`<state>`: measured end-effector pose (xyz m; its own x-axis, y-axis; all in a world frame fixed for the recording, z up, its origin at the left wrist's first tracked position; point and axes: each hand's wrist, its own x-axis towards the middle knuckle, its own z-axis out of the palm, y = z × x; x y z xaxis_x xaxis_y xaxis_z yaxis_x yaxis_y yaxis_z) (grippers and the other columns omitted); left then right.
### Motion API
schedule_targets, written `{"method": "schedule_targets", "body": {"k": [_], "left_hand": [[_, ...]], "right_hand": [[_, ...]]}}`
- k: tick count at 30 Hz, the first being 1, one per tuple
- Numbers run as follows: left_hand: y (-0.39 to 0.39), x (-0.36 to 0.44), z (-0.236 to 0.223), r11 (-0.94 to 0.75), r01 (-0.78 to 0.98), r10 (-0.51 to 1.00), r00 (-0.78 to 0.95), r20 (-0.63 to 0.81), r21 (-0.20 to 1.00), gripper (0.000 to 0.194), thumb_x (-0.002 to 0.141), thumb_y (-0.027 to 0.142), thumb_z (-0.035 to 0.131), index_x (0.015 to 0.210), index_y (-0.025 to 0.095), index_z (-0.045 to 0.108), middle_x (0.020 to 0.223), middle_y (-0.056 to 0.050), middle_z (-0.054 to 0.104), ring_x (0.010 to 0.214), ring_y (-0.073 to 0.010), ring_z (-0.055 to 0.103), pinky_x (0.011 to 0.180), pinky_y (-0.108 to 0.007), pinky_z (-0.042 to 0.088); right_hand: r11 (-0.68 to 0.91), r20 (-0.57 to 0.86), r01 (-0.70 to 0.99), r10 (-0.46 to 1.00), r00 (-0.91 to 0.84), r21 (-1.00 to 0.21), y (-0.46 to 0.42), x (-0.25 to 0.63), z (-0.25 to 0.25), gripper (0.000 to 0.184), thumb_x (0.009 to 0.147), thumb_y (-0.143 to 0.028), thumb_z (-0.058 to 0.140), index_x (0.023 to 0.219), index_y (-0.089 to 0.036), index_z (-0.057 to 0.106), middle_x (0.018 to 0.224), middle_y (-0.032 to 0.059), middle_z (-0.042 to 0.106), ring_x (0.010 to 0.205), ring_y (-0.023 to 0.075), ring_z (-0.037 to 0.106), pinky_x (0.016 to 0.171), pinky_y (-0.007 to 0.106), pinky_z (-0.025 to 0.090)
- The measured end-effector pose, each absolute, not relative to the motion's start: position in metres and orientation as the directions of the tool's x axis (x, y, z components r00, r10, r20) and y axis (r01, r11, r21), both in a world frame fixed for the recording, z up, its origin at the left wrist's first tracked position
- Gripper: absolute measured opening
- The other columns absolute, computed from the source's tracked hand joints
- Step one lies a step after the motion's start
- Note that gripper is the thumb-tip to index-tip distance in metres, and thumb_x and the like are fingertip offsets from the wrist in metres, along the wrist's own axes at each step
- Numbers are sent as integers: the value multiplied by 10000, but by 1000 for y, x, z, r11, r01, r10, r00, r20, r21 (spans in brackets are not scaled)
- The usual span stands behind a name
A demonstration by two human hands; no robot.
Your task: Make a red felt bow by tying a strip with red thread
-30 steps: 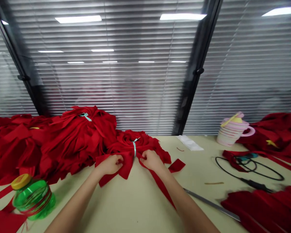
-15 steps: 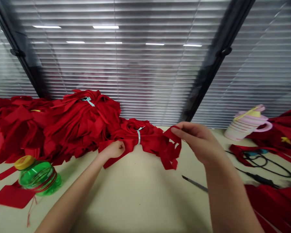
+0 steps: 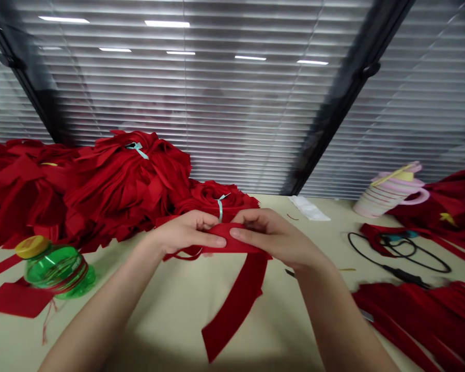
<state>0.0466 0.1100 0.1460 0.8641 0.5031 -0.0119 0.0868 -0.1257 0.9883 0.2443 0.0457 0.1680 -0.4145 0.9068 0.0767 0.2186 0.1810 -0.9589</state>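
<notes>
Both my hands pinch one red fabric strip (image 3: 238, 305) in front of me, thumbs on top and close together. My left hand (image 3: 194, 231) grips its left part, with a thin red loop just below the fingers. From under my right hand (image 3: 269, 235) the strip's free end hangs down toward me over the table. Right behind my hands lies a red fabric bundle (image 3: 236, 201), tied with a pale blue ribbon (image 3: 220, 202). My hands hide part of this bundle and the middle of the strip.
Larger red fabric heaps (image 3: 132, 191) lie at the left. A green bottle (image 3: 58, 271) wound with red cord stands on the table (image 3: 163, 320). To the right are a pink-and-white mug (image 3: 387, 194), a black cable tool (image 3: 405, 276), white paper (image 3: 309, 208) and more red fabric (image 3: 422, 315).
My hands have come together from either side of the tied bundle. A red strip is now held between them, its end hanging down. The view has tilted slightly downward.
</notes>
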Motion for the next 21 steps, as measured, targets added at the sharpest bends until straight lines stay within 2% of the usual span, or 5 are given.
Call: {"method": "schedule_targets", "body": {"k": [2, 6, 12, 17, 21], "left_hand": [[118, 35, 152, -129, 135, 530, 846, -47, 982, 217, 810, 316, 661, 780, 114, 587, 690, 19, 589, 582, -83, 553, 547, -220, 469], [133, 3, 165, -179, 205, 658, 752, -38, 962, 209, 807, 312, 660, 767, 116, 598, 685, 20, 594, 578, -70, 542, 522, -181, 428], [138, -48, 179, -265, 345, 805, 593, 10, 900, 244, 797, 400, 649, 778, 160, 611, 632, 42, 565, 547, -64, 503, 501, -157, 382], [152, -70, 172, -281, 550, 837, 541, -79, 786, 222, 843, 368, 609, 880, 149, 608, 790, 5, 608, 703, -111, 574, 652, -235, 477], [176, -70, 148, -267, 753, 834, 493, -247, 602, 199, 884, 311, 576, 902, 115, 601, 839, -12, 611, 735, -135, 598, 685, -305, 515]], "right_hand": [[166, 34, 265, 898, -439, -950, 46, 252, 168, 279, 771, -400, 679, 702, -157, 560, 621, -40, 502, 551, 64, 442, 482, 167, 339], [148, -35, 352, 885, -464, -924, 44, 273, 170, 272, 804, -425, 637, 768, -156, 619, 661, -18, 538, 567, 83, 463, 494, 187, 371], [153, 12, 470, 957, -289, -870, 36, 313, 175, 327, 806, -495, 607, 730, -177, 619, 621, -15, 525, 531, 93, 464, 462, 197, 377], [62, -79, 767, 986, -145, -639, 41, 330, 170, 468, 813, -629, 483, 665, -186, 514, 583, -40, 394, 501, 82, 361, 431, 213, 294], [3, -243, 873, 960, -139, -488, 65, 328, 143, 357, 833, -476, 560, 656, -170, 514, 587, -48, 419, 508, 76, 385, 466, 213, 317]]}}
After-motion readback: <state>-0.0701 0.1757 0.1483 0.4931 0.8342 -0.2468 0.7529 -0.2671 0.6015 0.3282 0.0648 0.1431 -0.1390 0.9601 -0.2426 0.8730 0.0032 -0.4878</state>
